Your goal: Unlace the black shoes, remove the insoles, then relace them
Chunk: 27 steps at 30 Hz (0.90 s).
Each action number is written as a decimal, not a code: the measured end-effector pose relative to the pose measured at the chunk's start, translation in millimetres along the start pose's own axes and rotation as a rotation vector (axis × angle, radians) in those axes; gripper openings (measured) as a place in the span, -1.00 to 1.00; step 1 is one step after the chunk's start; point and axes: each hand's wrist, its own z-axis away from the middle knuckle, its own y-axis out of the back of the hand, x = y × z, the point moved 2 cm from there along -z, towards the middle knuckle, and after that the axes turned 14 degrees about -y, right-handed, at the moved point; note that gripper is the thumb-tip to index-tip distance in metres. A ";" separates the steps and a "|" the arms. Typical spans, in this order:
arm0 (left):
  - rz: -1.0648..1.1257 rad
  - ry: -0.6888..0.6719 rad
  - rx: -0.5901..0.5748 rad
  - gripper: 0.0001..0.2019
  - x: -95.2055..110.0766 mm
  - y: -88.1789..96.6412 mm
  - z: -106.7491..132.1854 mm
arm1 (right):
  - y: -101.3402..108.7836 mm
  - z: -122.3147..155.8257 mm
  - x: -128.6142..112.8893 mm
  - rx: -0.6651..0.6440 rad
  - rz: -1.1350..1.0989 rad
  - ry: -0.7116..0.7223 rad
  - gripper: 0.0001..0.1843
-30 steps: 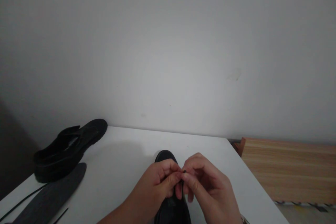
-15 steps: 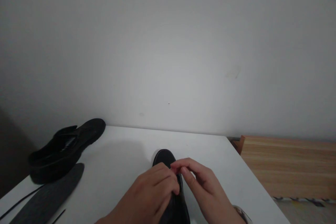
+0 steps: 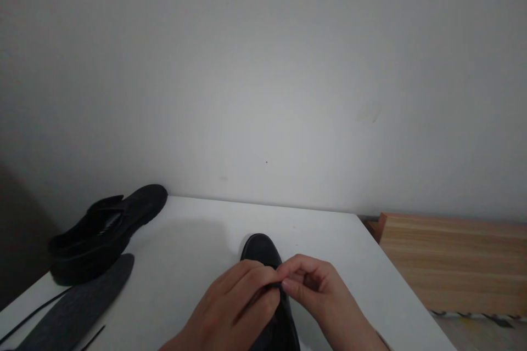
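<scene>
A thin black strip (image 3: pixel 275 284) is pinched by the grips of the left hand (image 3: pixel 235 303) and right hand (image 3: pixel 318 292), over a round-toed black shoe (image 3: pixel 260 249) pointed at the white table's (image 3: pixel 185 252) back edge.

We list the near shoe (image 3: pixel 260 248): leather-like upper, smooth, with a faint sheen at the toe. Far shoe (image 3: pixel 93 256): similar leather look, mostly matt. Insole (image 3: pixel 84 304): felt-like cloth face, matt, slightly rough. Cord (image 3: pixel 36 314): textile-looking, its weave too fine for us to read. Table (image 3: pixel 177 263): smooth top, dull satin finish. Wall (image 3: pixel 263 77): paint-like, matt, lightly smudged. Board (image 3: pixel 448 263): wood or wood-look, straight-grained, smooth, low-lustre.
</scene>
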 end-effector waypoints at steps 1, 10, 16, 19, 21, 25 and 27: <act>0.000 0.029 0.015 -0.78 0.6 0.1 0.0 | -0.3 0.3 1.5 0.007 0.006 0.009 -0.73; 0.208 0.307 -0.116 -0.78 -7.9 3.5 34.8 | 27.5 5.1 27.5 0.304 0.339 0.189 -0.73; 0.395 0.616 -0.085 -0.89 -10.0 8.2 58.0 | 44.7 10.7 39.1 0.313 0.285 0.148 -0.65; 0.549 0.694 -0.037 -0.86 -6.9 1.7 44.3 | 37.3 12.7 33.5 0.285 0.225 0.207 -0.69; 0.639 0.700 -0.032 -0.84 -6.6 -6.4 30.4 | 30.2 13.9 26.9 0.253 0.203 0.267 -0.74; 0.678 0.808 -0.094 -0.96 -12.4 -21.1 7.9 | 17.2 17.9 12.4 0.196 0.269 0.416 -0.82; 0.695 0.857 -0.133 -0.94 -14.6 -24.4 1.6 | 12.0 19.6 6.4 0.181 0.328 0.504 -0.85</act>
